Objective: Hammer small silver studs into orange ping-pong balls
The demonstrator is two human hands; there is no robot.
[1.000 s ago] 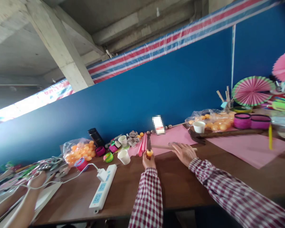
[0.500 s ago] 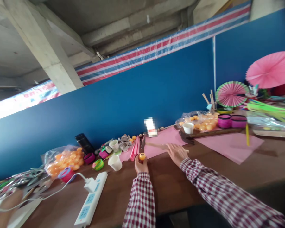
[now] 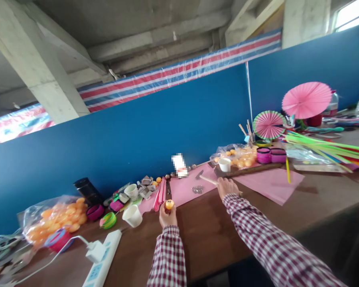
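Observation:
My left hand (image 3: 168, 216) is closed around a small orange ball (image 3: 169, 204) with a face drawn on it, which shows above the fingers. To the right, my right hand (image 3: 228, 188) has its fingers curled over the handle end of a hammer (image 3: 208, 179). The hammer's dark head points away to the left, over a pink sheet (image 3: 182, 191). A small clear packet with shiny contents (image 3: 197, 189) lies on that sheet. Beside the left hand, pink strips (image 3: 159, 194) lie in a bundle.
White cups (image 3: 132, 216) and a power strip (image 3: 103, 259) are left of my hands. Bags of orange balls stand at the left (image 3: 58, 217) and at the back right (image 3: 242, 156). A second pink sheet (image 3: 272, 183) lies right. A blue partition (image 3: 155, 131) borders the table.
The view has turned right, so things sit further left in it. The hammer's head now shows plainly, and my right fingers look more curled. My left hand still holds the ball.

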